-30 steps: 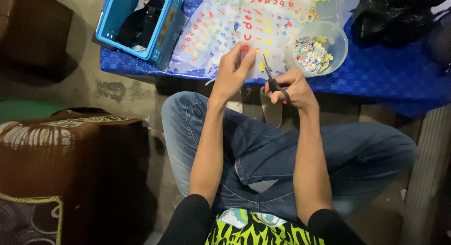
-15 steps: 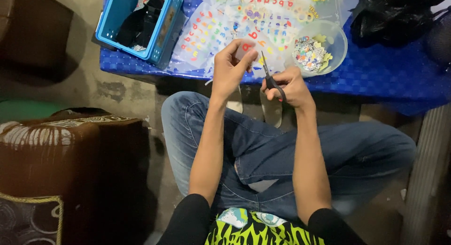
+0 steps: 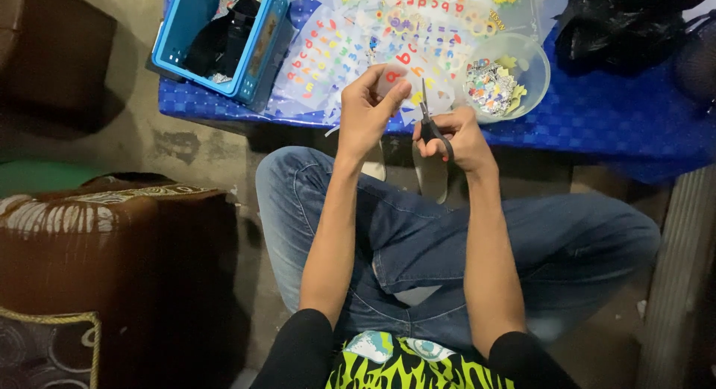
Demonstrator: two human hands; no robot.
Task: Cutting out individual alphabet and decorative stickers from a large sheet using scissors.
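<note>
Raised slightly since before, left hand (image 3: pixel 367 109) pinches a small clear sticker piece (image 3: pixel 389 79); right hand (image 3: pixel 456 135) grips scissors (image 3: pixel 428 119) beside clear bowl (image 3: pixel 528 61) over letter sticker sheets (image 3: pixel 328 57).

I see a blue basket (image 3: pixel 190 49) with dark things inside at the far left of the blue table (image 3: pixel 611 120). A black bag (image 3: pixel 619 27) sits at the far right. On the near left stands a brown padded seat (image 3: pixel 97 262) on the floor (image 3: pixel 112 128).

On the table (image 3: pixel 611 128), the basket (image 3: pixel 195 67) sits left, sticker sheets (image 3: pixel 335 53) centre, bowl (image 3: pixel 533 64) right.
</note>
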